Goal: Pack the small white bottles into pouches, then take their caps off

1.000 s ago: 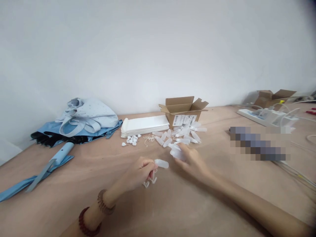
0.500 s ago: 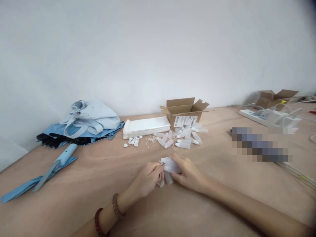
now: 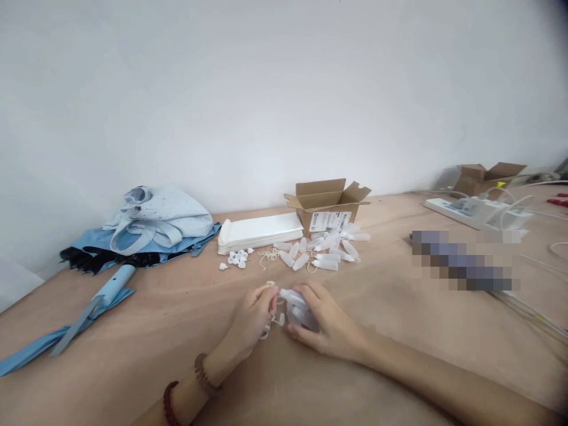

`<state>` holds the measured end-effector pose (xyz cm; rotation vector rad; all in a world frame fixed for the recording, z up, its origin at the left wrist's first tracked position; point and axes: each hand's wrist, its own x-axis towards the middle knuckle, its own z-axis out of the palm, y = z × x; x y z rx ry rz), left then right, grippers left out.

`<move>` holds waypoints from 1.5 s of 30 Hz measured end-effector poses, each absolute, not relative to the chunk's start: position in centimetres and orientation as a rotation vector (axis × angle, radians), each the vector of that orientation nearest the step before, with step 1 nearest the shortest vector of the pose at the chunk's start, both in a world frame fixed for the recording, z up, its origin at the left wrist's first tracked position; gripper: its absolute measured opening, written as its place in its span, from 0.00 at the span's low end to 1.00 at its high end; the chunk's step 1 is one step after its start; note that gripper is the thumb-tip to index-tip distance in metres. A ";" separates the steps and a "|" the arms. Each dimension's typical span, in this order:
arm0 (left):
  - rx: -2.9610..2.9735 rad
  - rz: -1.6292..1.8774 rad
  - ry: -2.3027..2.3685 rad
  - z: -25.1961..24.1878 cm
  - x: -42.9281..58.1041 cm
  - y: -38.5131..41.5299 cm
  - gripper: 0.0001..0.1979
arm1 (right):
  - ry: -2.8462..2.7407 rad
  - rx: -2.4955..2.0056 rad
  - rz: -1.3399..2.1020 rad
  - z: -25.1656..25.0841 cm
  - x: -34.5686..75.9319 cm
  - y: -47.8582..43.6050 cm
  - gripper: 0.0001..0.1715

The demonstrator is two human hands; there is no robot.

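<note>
Over the near middle of the table my right hand (image 3: 331, 325) is closed around small translucent plastic bottles (image 3: 302, 313), their exact number hidden by the fingers. My left hand (image 3: 252, 316) pinches thin cream cord (image 3: 265, 332) at the neck end of the upper bottle; loops of it hang below the fingers. A small white piece dangles by that cord between the hands. Farther back lies a pile of similar bottles (image 3: 326, 261), some with cord attached. To its left are a tangle of loose cord (image 3: 269, 254) and several white caps (image 3: 238, 258).
Behind the bottles stand an open cardboard box (image 3: 328, 204) and a stack of white flat packets (image 3: 261, 228). A light blue bag (image 3: 173, 207) and a blue umbrella (image 3: 116, 284) lie left. At right are a power strip (image 3: 448, 208), cables, and a pixelated object (image 3: 461, 260).
My hands have drawn slightly apart, the left moving a little left and up. More cord loops now show below it, and the bottles in my right hand have turned slightly.
</note>
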<state>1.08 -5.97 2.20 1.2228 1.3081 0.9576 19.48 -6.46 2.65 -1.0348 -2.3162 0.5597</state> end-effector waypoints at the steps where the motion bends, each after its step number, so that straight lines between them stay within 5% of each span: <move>1: 1.196 1.006 1.296 2.3 0.9 -5.9 0.20 | -2.341 -1.038 0.537 2.7 19.4 -6.5 0.23; 6: 1.055 1.082 1.215 3.4 0.4 -5.3 0.21 | -2.398 -1.023 0.473 2.7 19.5 -6.6 0.19; 22: 1.258 1.095 1.270 5.4 -0.5 -1.1 0.18 | -2.680 -0.817 0.225 2.7 19.3 -6.8 0.27; 30: 1.593 0.747 1.587 6.8 0.4 5.7 0.07 | -2.751 -0.816 0.125 2.5 19.0 -6.6 0.26; 45: 2.359 0.335 1.870 8.9 -0.6 5.1 0.08 | -2.795 -0.854 0.138 2.5 19.2 -6.3 0.26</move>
